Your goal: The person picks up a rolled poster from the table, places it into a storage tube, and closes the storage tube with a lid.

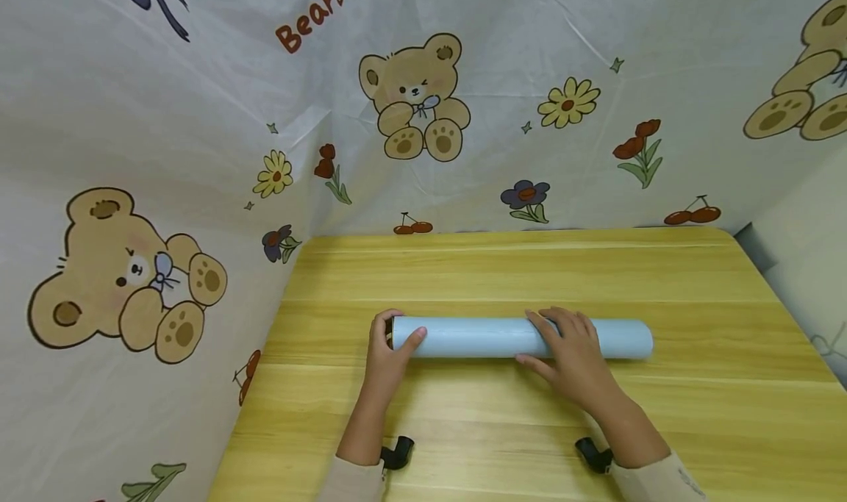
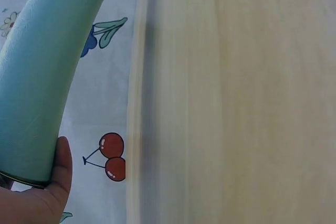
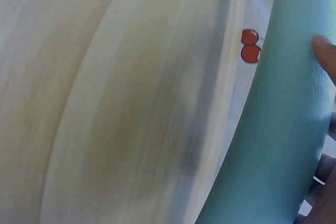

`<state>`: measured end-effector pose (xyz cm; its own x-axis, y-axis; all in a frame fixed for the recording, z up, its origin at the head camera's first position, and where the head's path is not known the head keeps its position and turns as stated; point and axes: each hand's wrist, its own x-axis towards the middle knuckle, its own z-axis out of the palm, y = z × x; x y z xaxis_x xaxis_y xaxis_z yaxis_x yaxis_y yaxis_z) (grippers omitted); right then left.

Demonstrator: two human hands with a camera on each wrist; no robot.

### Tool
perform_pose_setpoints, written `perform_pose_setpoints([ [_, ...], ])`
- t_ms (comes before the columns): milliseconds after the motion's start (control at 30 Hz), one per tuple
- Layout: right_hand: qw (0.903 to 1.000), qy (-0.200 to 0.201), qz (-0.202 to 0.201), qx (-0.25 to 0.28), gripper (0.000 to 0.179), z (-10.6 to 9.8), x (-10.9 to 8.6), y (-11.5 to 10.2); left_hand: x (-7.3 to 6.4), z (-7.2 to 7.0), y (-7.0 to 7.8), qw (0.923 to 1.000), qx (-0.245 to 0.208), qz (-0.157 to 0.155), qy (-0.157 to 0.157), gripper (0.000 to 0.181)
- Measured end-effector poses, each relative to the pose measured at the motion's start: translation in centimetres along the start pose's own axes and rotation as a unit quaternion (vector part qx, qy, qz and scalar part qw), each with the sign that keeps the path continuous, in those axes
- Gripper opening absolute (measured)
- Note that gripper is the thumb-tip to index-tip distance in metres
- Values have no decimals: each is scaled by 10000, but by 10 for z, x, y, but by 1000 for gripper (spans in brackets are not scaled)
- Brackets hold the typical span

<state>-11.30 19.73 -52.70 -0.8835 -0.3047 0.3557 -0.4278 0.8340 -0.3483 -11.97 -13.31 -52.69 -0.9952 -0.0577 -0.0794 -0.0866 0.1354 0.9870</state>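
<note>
A long light blue roll (image 1: 470, 337), smooth outside, lies crosswise in front of me over the wooden table. At its left end, my left hand (image 1: 389, 351) grips the rim, thumb on the near side and fingers round the far side. The left wrist view shows that thumb (image 2: 63, 163) along the roll's side, beside a thin dark edge at the end. Right of the roll's middle, my right hand (image 1: 572, 355) holds it from above, fingers over the top and thumb low on the near side. In the right wrist view, fingers (image 3: 326, 53) lie against the blue surface (image 3: 278, 108).
The wooden table (image 1: 463, 274) reaches back to a white cloth (image 1: 490, 46) printed with bears, flowers and cherries, which also hangs along the left. Black wrist mounts (image 1: 398, 453) show near both sleeves. A pale surface (image 1: 807, 223) stands past the table's right edge.
</note>
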Motion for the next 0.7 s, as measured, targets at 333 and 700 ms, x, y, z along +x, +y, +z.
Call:
perform_pose_setpoints([
  [333, 9935, 406, 966, 440, 64, -12, -8, 24, 5, -9, -4, 9987, -106, -172, 475, 76],
  [700, 8877, -487, 3815, 2532, 98, -32, -13, 57, 11, -14, -12, 9943, -230, -568, 868, 73],
])
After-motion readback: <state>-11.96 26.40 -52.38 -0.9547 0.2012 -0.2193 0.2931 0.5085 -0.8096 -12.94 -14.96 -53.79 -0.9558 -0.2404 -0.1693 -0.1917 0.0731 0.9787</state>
